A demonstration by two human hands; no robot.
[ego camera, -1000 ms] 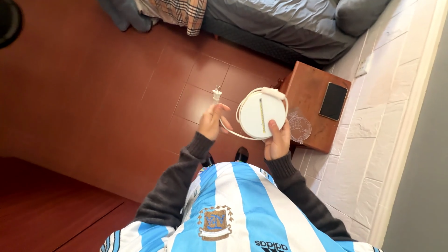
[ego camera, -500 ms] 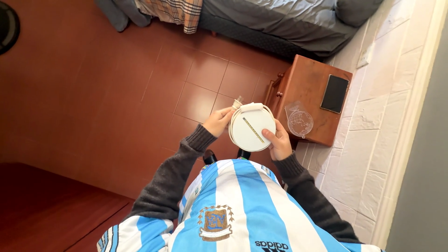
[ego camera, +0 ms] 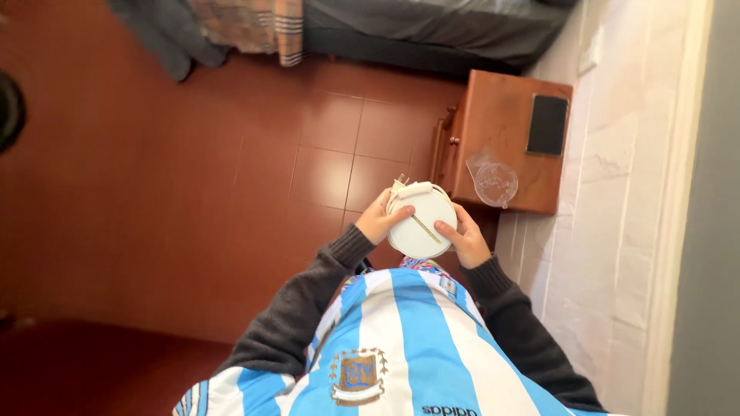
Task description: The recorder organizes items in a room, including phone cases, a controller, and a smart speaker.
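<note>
A round white disc-shaped device with a thin slot across its face is held flat in front of my chest. Its white cord is wound around the rim, and the plug sits at the disc's upper left edge. My left hand grips the disc's left side, thumb on the face near the plug. On the right side, my right hand holds the disc with its thumb pressed on the face. Grey sleeves and a blue and white striped shirt fill the lower view.
A wooden bedside table stands against the white brick wall, with a black phone and a clear round piece on top. A bed with grey bedding is beyond. The floor is red tile.
My left hand has wound the loose cord around the disc's rim and brought the plug against it. Both hands now hold the disc closer to my body.
</note>
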